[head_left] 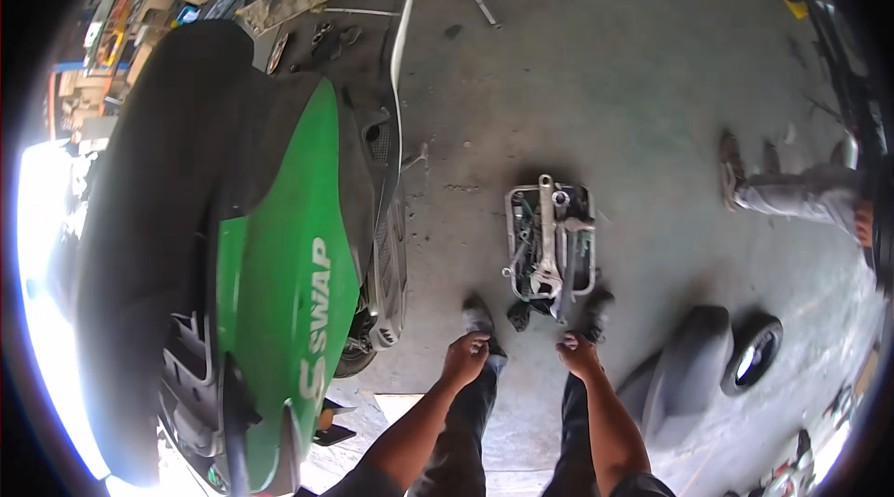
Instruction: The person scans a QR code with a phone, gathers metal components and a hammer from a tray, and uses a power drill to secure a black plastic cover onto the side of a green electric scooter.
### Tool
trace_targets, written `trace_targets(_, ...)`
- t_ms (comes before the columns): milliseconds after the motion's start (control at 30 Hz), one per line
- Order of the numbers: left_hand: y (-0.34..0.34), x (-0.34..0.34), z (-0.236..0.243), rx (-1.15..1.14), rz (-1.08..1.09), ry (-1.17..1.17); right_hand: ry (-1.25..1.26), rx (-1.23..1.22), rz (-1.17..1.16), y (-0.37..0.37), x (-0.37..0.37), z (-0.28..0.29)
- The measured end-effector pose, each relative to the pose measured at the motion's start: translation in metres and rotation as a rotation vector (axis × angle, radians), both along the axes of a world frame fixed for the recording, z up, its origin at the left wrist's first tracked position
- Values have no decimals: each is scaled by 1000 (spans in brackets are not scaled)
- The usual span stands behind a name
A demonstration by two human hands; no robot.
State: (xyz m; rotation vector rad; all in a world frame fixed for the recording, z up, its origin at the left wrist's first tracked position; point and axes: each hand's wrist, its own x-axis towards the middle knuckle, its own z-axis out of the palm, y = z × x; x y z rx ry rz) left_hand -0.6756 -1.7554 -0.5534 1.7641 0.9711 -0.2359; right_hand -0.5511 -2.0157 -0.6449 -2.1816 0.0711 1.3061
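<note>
Loosely curled left hand (pixel 465 359) and right hand (pixel 579 355), too small to tell whether anything is held, hang on the near side of the tool tray (pixel 509 234), whose adjustable wrench (pixel 547 229) looks heavy, rigid and best gripped mid-handle, the green scooter (pixel 284 297) left of the tray.

A shallow, rectangular metal tray (pixel 510 238) with rounded corners sits flat on the floor (pixel 670 124), crowded with tools. A large silvery adjustable wrench (pixel 547 241) lies lengthwise on top, its head toward the person and its handle reaching the far rim. Beside its handle shows a metal ring end (pixel 561 199); right of that, a tool with a pale, blunt head (pixel 579 225). Smaller pieces beneath are too jumbled to tell.
</note>
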Motion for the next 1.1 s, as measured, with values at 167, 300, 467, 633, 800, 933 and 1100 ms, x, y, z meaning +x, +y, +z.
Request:
trace_targets(167,19,56,-136,29,34,153,-95,-81,-14,47,70,-113)
trace_targets(300,30,96,-185,87,-42,260,-48,-117,55,75,110,-136)
trace_targets(467,20,132,-199,-6,-23,186,-49,-138,105,70,122,-156)
trace_targets(633,20,125,-209,-6,-31,230,-38,-158,139,83,117,-172)
trace_targets(800,5,136,-245,96,-12,200,-87,-170,-136,68,118,-210)
trace_targets(933,34,139,-265,-185,114,102,129,5,-214,103,127,-185)
trace_targets(1100,2,171,-280,311,7,270,321,21,-179,95,152,-189)
